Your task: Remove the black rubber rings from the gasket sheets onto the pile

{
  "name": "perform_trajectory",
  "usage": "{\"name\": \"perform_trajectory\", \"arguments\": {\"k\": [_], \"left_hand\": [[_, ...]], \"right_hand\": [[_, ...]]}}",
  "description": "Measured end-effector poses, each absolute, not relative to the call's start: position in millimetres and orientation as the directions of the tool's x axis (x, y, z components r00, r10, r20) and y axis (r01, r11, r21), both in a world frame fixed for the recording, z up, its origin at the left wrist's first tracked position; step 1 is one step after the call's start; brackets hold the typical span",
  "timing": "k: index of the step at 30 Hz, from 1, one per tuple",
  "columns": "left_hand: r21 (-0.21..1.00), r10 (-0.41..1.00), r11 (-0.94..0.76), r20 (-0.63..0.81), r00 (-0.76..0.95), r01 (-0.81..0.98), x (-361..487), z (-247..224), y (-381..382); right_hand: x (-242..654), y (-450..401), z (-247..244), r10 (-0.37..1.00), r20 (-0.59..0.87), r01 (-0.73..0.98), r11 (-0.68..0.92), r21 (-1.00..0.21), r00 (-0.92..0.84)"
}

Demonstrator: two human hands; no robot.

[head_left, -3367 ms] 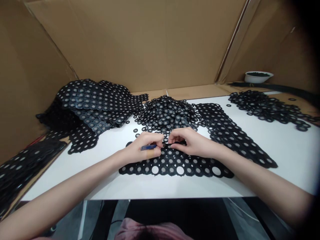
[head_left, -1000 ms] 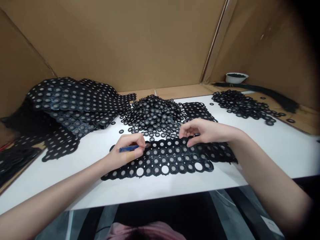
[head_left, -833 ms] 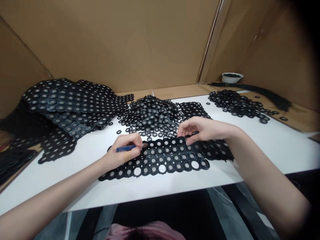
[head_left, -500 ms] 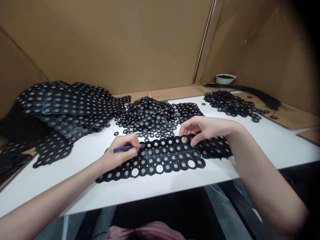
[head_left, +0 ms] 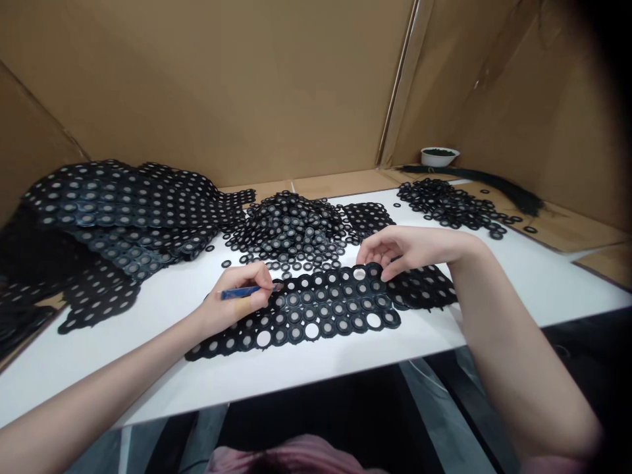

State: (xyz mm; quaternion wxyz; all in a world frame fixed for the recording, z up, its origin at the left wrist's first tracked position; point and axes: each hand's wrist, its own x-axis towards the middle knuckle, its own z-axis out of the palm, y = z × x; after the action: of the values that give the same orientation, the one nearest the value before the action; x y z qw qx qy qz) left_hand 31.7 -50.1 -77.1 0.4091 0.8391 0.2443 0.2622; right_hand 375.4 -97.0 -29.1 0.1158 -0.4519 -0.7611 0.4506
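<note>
The left hand (head_left: 237, 299) pinches a blue pen (head_left: 245, 291) between thumb and fingers, its tip at the upper edge of a sheet of joined black rubber rings (head_left: 316, 309), each with a mesh centre. The sheet lies flat toward the front edge of the white tabletop (head_left: 316, 368). The right hand (head_left: 395, 253) is open, its fingers spread apart, with the fingertips (head_left: 386, 276) resting on that same upper edge and not clamped on anything. The sheet looks light and limp — likely to drape, not hold its shape — so I'd take it by several edge rings at once. Beyond it rises a heap of loose rings (head_left: 289, 230).
</note>
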Motion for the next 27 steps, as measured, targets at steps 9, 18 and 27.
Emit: {"name": "perform_trajectory", "arguments": {"k": [9, 18, 27], "left_hand": [[0.806, 0.624, -0.568, 0.290, 0.726, 0.167, 36.9, -72.8, -50.8], [0.792, 0.625, -0.586, 0.308, 0.717, 0.170, 35.8, -73.8, -50.0], [0.755, 0.630, -0.626, 0.345, 0.695, 0.193, 34.5, -71.9, -52.3]], "right_hand": [[374.8, -95.5, -31.7, 0.776, -0.206, 0.571, 0.229, -0.788, -0.596], [372.4, -96.4, -34.6, 0.757, -0.289, 0.607, 0.175, -0.775, -0.587], [367.6, -100.3, -28.1, 0.741, -0.355, 0.688, 0.195, -0.699, -0.570]]}}
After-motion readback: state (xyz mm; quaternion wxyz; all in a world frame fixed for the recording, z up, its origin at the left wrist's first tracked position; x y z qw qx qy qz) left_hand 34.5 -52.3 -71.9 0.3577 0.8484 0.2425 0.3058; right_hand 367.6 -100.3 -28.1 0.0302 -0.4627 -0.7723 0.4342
